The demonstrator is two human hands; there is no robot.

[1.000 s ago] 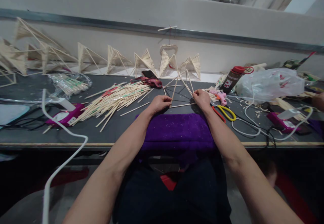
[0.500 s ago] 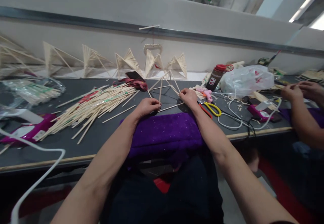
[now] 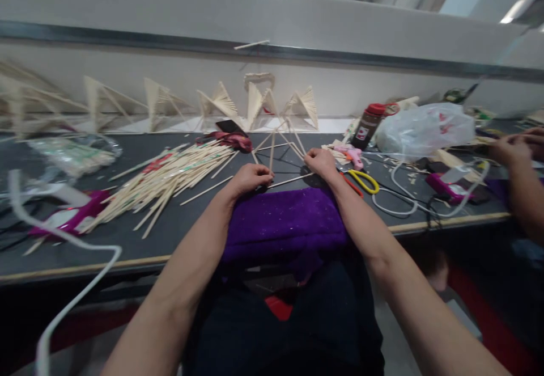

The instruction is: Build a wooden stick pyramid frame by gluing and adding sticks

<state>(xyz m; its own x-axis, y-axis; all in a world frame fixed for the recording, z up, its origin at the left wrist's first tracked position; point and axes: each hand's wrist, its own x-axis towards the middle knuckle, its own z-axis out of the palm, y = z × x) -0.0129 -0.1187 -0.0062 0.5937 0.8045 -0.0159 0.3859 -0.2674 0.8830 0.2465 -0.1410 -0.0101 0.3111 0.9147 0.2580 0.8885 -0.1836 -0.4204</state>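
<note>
A frame of thin wooden sticks (image 3: 272,150) stands on the dark table in front of me, its uprights meeting at a peak. My left hand (image 3: 254,177) is closed, pinching the frame's near left corner. At the near right corner, my right hand (image 3: 321,162) has its fingers closed on the sticks. Between the two hands runs a low stick (image 3: 292,180) along the near side. Both forearms rest beside a purple cloth pad (image 3: 284,220) at the table's edge. The exact grip of the fingertips is too small to make out.
A heap of loose sticks (image 3: 170,174) lies to the left. Several finished stick models (image 3: 216,104) line the wall. Scissors (image 3: 365,181), a pink glue gun (image 3: 352,156), a bottle (image 3: 369,123) and a plastic bag (image 3: 425,129) are at right, near another person's hands (image 3: 512,149).
The view has shifted slightly, so the scene sits a little further right. Both hands keep their places on the stick frame.
</note>
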